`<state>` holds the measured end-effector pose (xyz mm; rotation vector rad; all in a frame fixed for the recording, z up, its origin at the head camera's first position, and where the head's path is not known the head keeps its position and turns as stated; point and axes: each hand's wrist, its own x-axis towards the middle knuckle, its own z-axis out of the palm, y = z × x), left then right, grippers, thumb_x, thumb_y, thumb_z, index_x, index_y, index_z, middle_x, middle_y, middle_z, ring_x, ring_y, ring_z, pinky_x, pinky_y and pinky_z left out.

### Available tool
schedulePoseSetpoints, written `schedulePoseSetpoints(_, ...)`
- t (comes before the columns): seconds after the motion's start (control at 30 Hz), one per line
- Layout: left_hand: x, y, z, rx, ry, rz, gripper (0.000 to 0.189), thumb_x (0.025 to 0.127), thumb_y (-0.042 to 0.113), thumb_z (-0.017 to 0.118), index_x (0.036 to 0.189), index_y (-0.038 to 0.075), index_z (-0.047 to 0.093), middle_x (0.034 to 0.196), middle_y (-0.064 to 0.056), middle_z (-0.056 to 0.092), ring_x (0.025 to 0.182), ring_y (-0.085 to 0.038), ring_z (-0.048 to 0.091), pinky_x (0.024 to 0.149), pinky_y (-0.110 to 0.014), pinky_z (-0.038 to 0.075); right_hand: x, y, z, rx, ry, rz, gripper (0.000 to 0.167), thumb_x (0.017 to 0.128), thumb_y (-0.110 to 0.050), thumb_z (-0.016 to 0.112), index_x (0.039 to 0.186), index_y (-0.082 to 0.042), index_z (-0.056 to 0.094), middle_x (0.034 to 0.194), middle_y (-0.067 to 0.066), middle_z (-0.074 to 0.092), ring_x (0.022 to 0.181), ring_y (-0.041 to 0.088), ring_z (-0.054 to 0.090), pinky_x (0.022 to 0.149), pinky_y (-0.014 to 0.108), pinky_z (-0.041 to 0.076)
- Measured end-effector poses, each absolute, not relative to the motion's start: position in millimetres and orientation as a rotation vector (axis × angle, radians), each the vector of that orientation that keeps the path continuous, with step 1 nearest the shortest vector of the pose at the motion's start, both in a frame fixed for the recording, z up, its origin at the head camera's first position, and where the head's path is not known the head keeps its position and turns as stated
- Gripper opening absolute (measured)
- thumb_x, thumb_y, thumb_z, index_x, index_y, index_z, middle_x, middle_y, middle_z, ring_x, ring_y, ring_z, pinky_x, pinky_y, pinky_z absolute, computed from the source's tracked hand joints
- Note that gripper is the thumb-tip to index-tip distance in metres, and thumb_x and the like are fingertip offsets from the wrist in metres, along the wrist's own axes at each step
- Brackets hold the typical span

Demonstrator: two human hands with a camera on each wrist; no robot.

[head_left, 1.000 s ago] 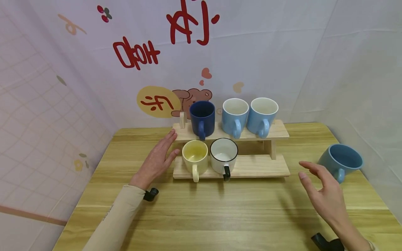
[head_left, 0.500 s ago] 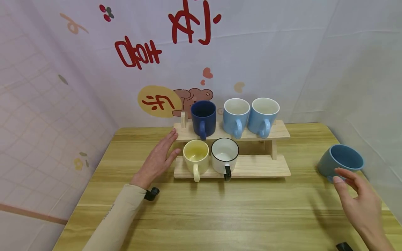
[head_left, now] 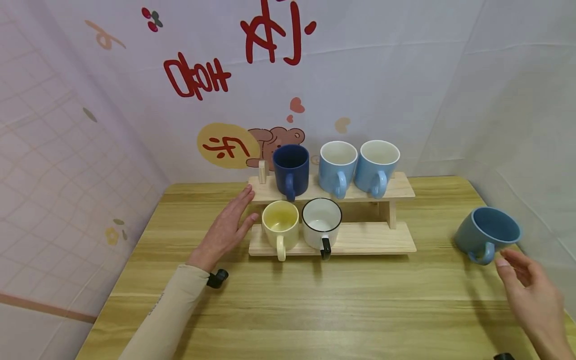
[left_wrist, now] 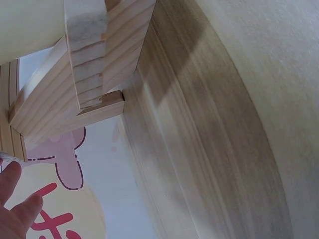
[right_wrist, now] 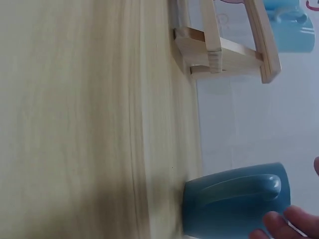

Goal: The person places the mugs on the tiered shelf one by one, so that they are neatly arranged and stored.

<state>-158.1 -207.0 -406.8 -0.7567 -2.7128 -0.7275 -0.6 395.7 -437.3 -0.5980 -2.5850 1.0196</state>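
Note:
My right hand (head_left: 533, 295) is beside the handle of a grey-blue mug (head_left: 472, 237), which stands on the table at the right. Its fingers are loosely bent and hold nothing, with the tips close to the handle. In the right wrist view the fingertips (right_wrist: 279, 226) overlap the side of that mug (right_wrist: 229, 206). At the left end of a two-tier wooden shelf (head_left: 373, 240), my left hand (head_left: 222, 237) has its fingers extended, tips at the upper board's edge. A yellow mug (head_left: 281, 232) is the cup nearest to its thumb.
On the lower board a white mug (head_left: 320, 232) with a black rim and handle stands by the yellow one. The upper board bears a dark blue mug (head_left: 290, 170) and two light blue mugs (head_left: 330, 172). A printed cloth (head_left: 396, 90) hangs behind the table (head_left: 351, 305).
My right hand has moved right and slightly down, from between the shelf and the grey-blue mug to beside that mug's handle. The left hand and the mugs keep their places.

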Motion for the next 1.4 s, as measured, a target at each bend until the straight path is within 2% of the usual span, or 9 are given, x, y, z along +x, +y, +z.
schedulePoseSetpoints(0.23,-159,-207,-407,-0.760,-2.707,-0.736,0.063,0.110,0.033,0.053,0.162,0.005,0.032,0.171,-0.007,0.022,0.153,-0.034,0.031,0.122,-0.055,0.028,-11,408,-443,-0.631,-2.662,1.060,0.065,0.108,-0.046,0.050,0.157,-0.004,0.043,0.144,-0.004,0.054,0.110,-0.020,0.037,0.087,0.008,0.034)
schedulePoseSetpoints(0.37,-159,-207,-408,-0.753,-2.713,-0.741,0.063,0.110,0.033,0.053,0.162,0.005,0.031,0.172,-0.006,0.022,0.153,-0.033,0.030,0.122,-0.055,0.028,-17,414,-444,-0.625,-2.663,1.163,0.067,0.108,-0.047,0.048,0.152,0.004,0.045,0.117,-0.023,0.063,0.099,-0.021,0.046,0.075,0.006,0.039)
schedulePoseSetpoints(0.47,-159,-207,-408,-0.745,-2.721,-0.739,0.064,0.110,0.034,0.052,0.163,0.006,0.031,0.172,-0.005,0.021,0.154,-0.032,0.029,0.123,-0.054,0.028,-22,416,-446,-0.586,-2.612,1.319,0.069,0.109,-0.043,0.048,0.148,0.013,0.043,0.095,-0.041,0.048,0.083,-0.027,0.045,0.064,0.003,0.041)
schedulePoseSetpoints(0.53,-159,-207,-408,-0.743,-2.724,-0.733,0.064,0.110,0.034,0.052,0.163,0.006,0.031,0.172,-0.005,0.021,0.154,-0.032,0.029,0.123,-0.054,0.027,-25,415,-447,-0.556,-2.558,1.461,0.071,0.110,-0.040,0.048,0.149,0.019,0.037,0.094,-0.042,0.048,0.083,-0.027,0.050,0.067,0.002,0.046)
schedulePoseSetpoints(0.57,-159,-207,-408,-0.743,-2.722,-0.731,0.064,0.110,0.034,0.052,0.163,0.006,0.031,0.172,-0.006,0.021,0.154,-0.032,0.029,0.123,-0.054,0.027,-26,415,-447,-0.537,-2.506,1.572,0.067,0.110,-0.039,0.049,0.148,0.016,0.041,0.096,-0.040,0.052,0.084,-0.026,0.052,0.069,0.002,0.047)
schedulePoseSetpoints(0.63,-158,-207,-408,-0.745,-2.719,-0.729,0.064,0.110,0.033,0.053,0.162,0.005,0.031,0.172,-0.006,0.022,0.153,-0.033,0.030,0.123,-0.054,0.028,-28,416,-449,-0.477,-2.397,1.778,0.052,0.110,-0.035,0.051,0.143,0.004,0.054,0.100,-0.035,0.061,0.087,-0.023,0.057,0.073,0.002,0.049)
schedulePoseSetpoints(0.77,-158,-206,-408,-0.747,-2.716,-0.732,0.064,0.109,0.032,0.055,0.162,0.005,0.031,0.171,-0.007,0.022,0.153,-0.033,0.030,0.123,-0.054,0.028,-30,415,-451,-0.326,-2.124,2.155,0.020,0.109,-0.025,0.054,0.111,-0.021,0.073,0.104,-0.014,0.076,0.097,-0.012,0.066,0.080,0.006,0.051)
schedulePoseSetpoints(1.23,-158,-207,-408,-0.741,-2.731,-0.737,0.064,0.110,0.034,0.053,0.163,0.006,0.031,0.172,-0.004,0.020,0.154,-0.031,0.029,0.123,-0.053,0.027,-42,405,-453,-0.178,-1.899,2.271,0.027,0.109,-0.017,0.054,0.110,-0.002,0.077,0.103,-0.001,0.079,0.100,0.003,0.073,0.088,0.009,0.051)
schedulePoseSetpoints(1.4,-159,-207,-408,-0.741,-2.734,-0.740,0.063,0.110,0.034,0.052,0.163,0.006,0.031,0.172,-0.003,0.020,0.154,-0.031,0.029,0.123,-0.053,0.027,-40,402,-453,-0.213,-1.895,2.233,0.026,0.108,-0.018,0.055,0.107,-0.003,0.077,0.099,-0.001,0.079,0.096,0.002,0.074,0.087,0.009,0.051)
